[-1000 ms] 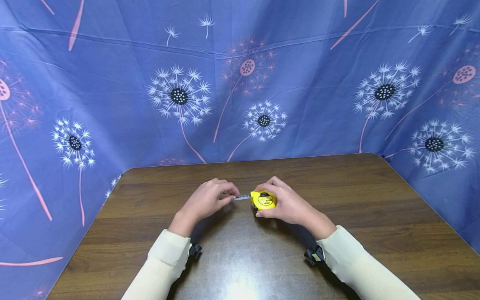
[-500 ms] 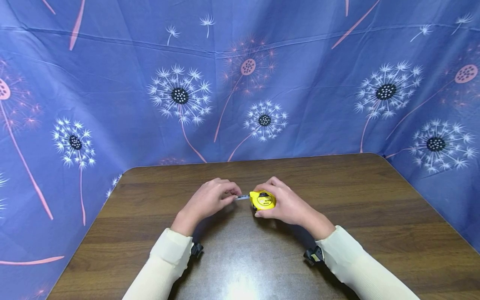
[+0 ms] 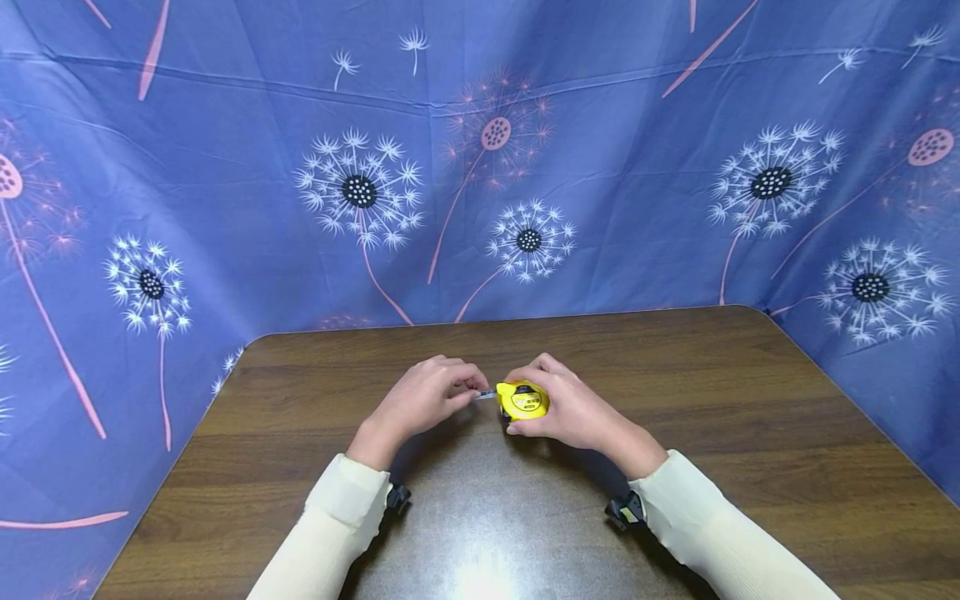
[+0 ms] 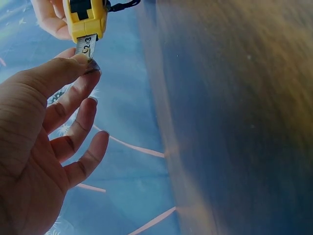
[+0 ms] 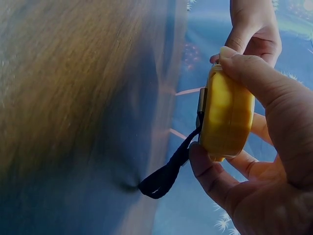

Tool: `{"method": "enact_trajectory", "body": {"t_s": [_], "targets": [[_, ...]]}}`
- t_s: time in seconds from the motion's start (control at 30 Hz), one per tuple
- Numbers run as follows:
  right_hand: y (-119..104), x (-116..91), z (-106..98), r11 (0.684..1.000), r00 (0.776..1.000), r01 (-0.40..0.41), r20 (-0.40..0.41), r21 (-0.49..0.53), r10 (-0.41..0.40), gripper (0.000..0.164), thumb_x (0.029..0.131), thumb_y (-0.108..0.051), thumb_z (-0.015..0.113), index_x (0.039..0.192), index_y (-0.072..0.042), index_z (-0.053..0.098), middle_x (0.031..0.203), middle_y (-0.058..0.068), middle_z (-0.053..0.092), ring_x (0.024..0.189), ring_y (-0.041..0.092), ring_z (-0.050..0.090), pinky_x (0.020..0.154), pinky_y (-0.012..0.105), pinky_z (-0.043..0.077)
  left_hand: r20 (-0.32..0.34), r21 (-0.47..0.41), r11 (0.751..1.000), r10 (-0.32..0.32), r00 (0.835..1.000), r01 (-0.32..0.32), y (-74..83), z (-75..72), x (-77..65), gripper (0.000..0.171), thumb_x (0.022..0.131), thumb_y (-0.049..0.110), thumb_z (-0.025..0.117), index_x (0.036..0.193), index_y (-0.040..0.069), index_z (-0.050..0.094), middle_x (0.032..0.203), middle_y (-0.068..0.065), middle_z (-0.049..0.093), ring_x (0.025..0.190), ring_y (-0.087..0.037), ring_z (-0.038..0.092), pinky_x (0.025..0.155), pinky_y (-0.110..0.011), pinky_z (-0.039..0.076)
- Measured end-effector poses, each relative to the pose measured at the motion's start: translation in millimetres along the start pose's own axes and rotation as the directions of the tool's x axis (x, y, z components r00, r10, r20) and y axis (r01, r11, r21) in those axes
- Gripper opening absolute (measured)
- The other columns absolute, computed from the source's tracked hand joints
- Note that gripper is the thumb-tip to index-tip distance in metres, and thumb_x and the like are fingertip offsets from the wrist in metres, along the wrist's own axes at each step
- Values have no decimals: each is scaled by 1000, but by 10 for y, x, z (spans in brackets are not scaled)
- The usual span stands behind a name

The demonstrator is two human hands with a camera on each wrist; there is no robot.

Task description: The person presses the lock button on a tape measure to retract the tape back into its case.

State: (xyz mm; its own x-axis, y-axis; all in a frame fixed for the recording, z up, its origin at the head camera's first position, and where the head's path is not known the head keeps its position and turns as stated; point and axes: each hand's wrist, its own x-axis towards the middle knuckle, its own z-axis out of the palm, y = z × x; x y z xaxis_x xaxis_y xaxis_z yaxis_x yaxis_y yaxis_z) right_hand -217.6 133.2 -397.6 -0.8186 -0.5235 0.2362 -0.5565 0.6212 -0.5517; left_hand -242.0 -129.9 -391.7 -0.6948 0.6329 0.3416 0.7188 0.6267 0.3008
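Note:
A yellow tape measure (image 3: 522,402) with a black label is gripped by my right hand (image 3: 566,402), thumb on its near side and fingers around its far side. A short stretch of its silvery blade (image 3: 487,394) sticks out to the left. My left hand (image 3: 427,398) pinches the blade's end between thumb and forefinger; the other fingers are loosely bent in the left wrist view. Printed digits show on the blade (image 4: 86,45) there, just outside the case mouth. A black wrist strap (image 5: 164,178) dangles from the case in the right wrist view.
Both hands are over a brown wood-grain table (image 3: 712,392) with rounded far corners. Behind it hangs a blue cloth (image 3: 615,167) printed with dandelions. Black wrist cameras (image 3: 625,510) are strapped at both cream sleeves (image 3: 705,525).
My left hand has moved slightly right toward the tape measure, and the exposed blade has become shorter. My right hand has shifted very slightly left with the case.

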Motion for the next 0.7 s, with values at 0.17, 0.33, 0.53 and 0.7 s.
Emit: {"method": "enact_trajectory", "body": {"t_s": [0.17,0.33,0.53,0.7], "targets": [[-11,4,3,1000,1000,-2,8,8,2,61,78,-37,92,131,-22,66,114,-4,52,97,14,51,79,32,52,7,-10,1000,-4,1000,4,8,12,12,12,97,18,74,107,25,75,103,15,72,95,-10,63,83,-35,52],[-10,7,9,1000,1000,-6,11,15,6,60,78,-38,92,131,-23,66,113,-3,51,97,14,51,80,32,52,13,-17,1000,2,1000,-1,14,20,22,11,98,18,74,107,24,76,102,15,71,95,-10,63,83,-35,53],[-3,3,17,1000,1000,-5,12,20,5,60,78,-38,92,130,-23,66,112,-4,51,96,14,51,78,32,52,18,-12,1000,2,1000,-2,24,27,31,10,98,18,74,107,23,76,102,15,71,95,-11,63,83,-35,53],[-2,-2,27,1000,1000,-8,10,11,7,61,78,-37,93,130,-23,66,113,-4,51,96,14,51,78,32,52,19,-6,1000,-11,1000,11,45,27,35,10,97,19,74,105,24,75,100,16,71,94,-10,63,83,-34,52]]}}
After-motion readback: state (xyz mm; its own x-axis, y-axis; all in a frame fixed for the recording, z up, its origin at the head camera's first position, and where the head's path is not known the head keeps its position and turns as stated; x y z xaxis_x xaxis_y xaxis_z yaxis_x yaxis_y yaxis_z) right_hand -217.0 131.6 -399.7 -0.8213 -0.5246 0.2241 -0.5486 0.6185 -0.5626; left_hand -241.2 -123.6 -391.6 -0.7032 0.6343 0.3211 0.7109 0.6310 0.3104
